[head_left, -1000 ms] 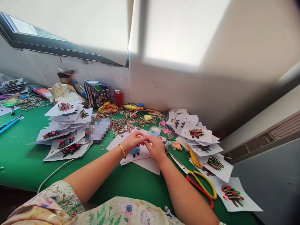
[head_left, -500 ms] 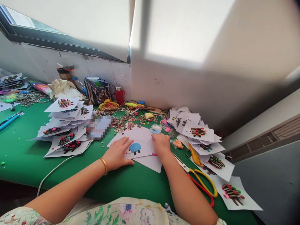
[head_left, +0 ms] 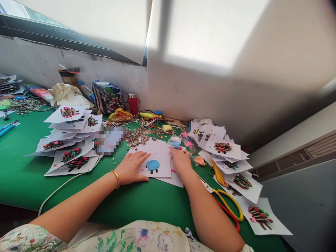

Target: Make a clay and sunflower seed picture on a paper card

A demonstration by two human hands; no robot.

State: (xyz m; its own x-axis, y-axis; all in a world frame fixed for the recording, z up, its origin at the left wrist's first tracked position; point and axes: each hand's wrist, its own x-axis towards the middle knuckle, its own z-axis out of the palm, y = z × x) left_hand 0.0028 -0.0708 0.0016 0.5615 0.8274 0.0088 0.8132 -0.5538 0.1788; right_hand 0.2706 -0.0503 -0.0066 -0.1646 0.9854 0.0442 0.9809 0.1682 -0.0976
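A white paper card [head_left: 162, 170] with a blue animal shape [head_left: 152, 165] on dark feet lies in front of me, over other white sheets [head_left: 154, 145]. My left hand [head_left: 133, 167] rests on the card's left side, fingers spread and thumb stretched along the near edge. At the right edge of the sheets is my right hand [head_left: 181, 161], its fingers reaching forward and its palm turned down. Its fingertips are beside a blue lump [head_left: 175, 144] in clear plastic. The right thumb is mostly hidden.
Stacks of decorated cards stand at the left [head_left: 70, 145] and right [head_left: 223, 147]. Scissors [head_left: 225, 204] with red and yellow handles lie by my right forearm. Striped seeds [head_left: 138, 134] are scattered behind the sheets. A white cable [head_left: 63, 187] crosses the left side.
The lower sheet sticks out less beneath the card's near edge. My right fingers have stretched slightly forward toward the blue lump. My left hand stays on the card while the view shifts slightly.
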